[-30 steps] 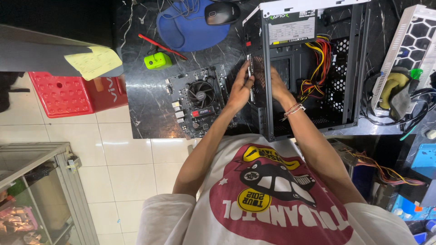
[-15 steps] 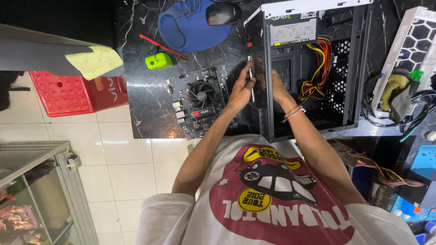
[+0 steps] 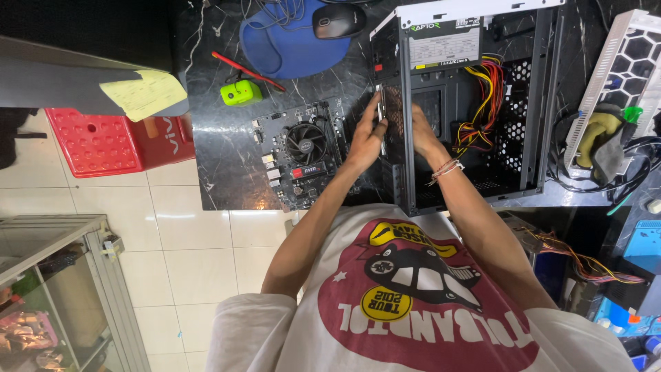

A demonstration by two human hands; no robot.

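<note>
Both hands are pressing a metal I/O shield (image 3: 383, 117) into the rear wall of an open black PC case (image 3: 475, 103).

Left hand (image 3: 365, 141) is pinching the shield's outer edge beside the case; right hand (image 3: 421, 131) is bracing it from inside, fingers curled. Seating looks unfinished; next calls for even pressure.

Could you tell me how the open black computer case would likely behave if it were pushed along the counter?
The computer case looks like stiff sheet metal, so it should slide without flexing. It seems mostly hollow, probably light for its size. The loose coloured wires inside would likely flop about.
</note>
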